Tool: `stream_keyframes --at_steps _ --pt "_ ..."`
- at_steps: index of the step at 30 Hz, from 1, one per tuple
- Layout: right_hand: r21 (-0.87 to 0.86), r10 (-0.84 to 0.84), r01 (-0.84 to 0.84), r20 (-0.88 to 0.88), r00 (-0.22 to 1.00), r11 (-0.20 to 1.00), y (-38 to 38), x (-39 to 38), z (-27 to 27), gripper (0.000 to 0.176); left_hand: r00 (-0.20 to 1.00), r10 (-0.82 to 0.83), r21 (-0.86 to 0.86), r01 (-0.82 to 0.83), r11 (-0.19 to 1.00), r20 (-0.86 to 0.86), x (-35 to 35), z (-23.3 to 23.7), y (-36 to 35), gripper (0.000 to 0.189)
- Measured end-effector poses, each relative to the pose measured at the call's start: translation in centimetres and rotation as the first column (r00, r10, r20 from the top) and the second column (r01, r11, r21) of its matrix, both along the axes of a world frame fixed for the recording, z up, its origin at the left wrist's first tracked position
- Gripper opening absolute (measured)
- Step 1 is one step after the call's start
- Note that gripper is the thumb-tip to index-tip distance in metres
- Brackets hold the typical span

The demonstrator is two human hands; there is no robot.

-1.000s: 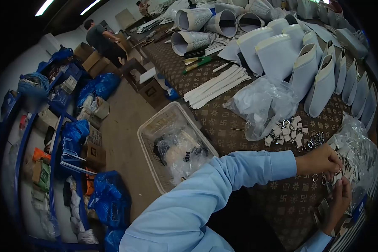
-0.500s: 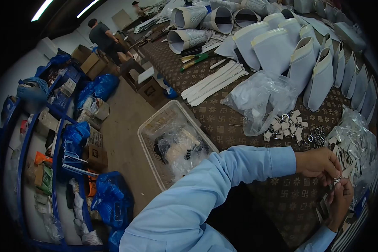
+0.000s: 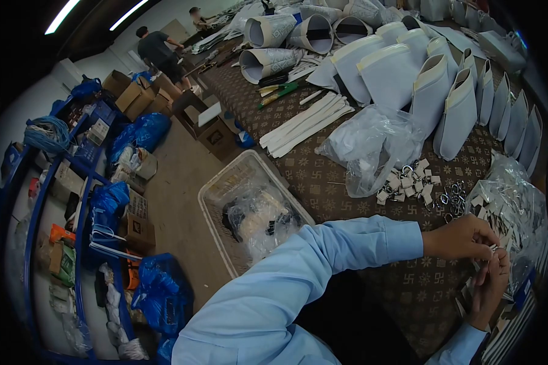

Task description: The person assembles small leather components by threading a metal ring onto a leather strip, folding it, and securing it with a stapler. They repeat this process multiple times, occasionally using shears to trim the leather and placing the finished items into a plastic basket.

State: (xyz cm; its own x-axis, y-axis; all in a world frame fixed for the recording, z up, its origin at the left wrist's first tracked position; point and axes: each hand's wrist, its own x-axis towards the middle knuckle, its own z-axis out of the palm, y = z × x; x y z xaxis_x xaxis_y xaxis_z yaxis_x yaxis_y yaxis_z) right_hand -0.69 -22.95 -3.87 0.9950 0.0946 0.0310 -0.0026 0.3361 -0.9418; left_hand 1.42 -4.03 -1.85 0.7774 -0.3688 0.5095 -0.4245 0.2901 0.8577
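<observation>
At the right, my left hand [image 3: 460, 238] comes in from the left with thumb and fingers pinched together. My right hand [image 3: 492, 283] rises from below and meets it, its fingertips also closed. Between the fingertips of both hands is a small shiny metal piece [image 3: 494, 247], mostly covered by the fingers. Just above the hands, metal rings [image 3: 453, 196] and a pile of small white tabs with metal rings [image 3: 408, 182] lie on the brown patterned table [image 3: 323, 198]. Beside the hands is a clear bag [image 3: 520, 204] of small white strips.
Pale pouches [image 3: 391, 73] stand across the table's far side, near a crumpled plastic bag [image 3: 371, 143] and white strips [image 3: 307, 123]. A basket [image 3: 208, 201] sits left of the table. Blue shelves [image 3: 33, 225] line the left, and a person [image 3: 158, 50] stands at the back.
Both hands have moved slightly upward with the metal piece, and my left hand's wrist has turned a little. The view has shifted slightly. The person at the back has moved right and leans with an arm extended.
</observation>
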Motion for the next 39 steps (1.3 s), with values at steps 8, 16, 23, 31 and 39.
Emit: stream_keyframes --at_steps 8,16,23,31,39 --pt "-0.03 -0.031 0.029 -0.04 0.999 0.999 1.3 -0.8 0.8 0.021 0.954 -0.239 -0.041 0.236 0.971 -0.179 0.3 0.1 0.5 0.029" --pt "0.01 0.061 -0.062 0.063 0.996 0.998 0.6 0.0 -0.4 0.022 0.963 -0.22 0.067 0.233 0.97 -0.156 0.4 -0.5 0.8 0.026" --pt "-0.035 -0.039 0.036 -0.107 0.993 0.999 1.3 -0.2 0.6 0.016 0.996 0.066 0.082 -0.071 0.994 0.067 0.5 -0.7 -0.1 0.025" --pt "0.087 0.084 -0.075 -0.102 0.991 0.993 1.5 -1.6 2.8 0.02 1.0 0.016 0.168 -0.017 0.986 0.012 0.5 -1.3 -0.1 0.034" --pt "0.143 0.066 -0.057 -0.064 0.996 0.988 1.3 -2.0 3.3 0.016 0.989 -0.083 0.278 0.113 0.954 -0.119 -0.2 1.4 0.5 0.033"
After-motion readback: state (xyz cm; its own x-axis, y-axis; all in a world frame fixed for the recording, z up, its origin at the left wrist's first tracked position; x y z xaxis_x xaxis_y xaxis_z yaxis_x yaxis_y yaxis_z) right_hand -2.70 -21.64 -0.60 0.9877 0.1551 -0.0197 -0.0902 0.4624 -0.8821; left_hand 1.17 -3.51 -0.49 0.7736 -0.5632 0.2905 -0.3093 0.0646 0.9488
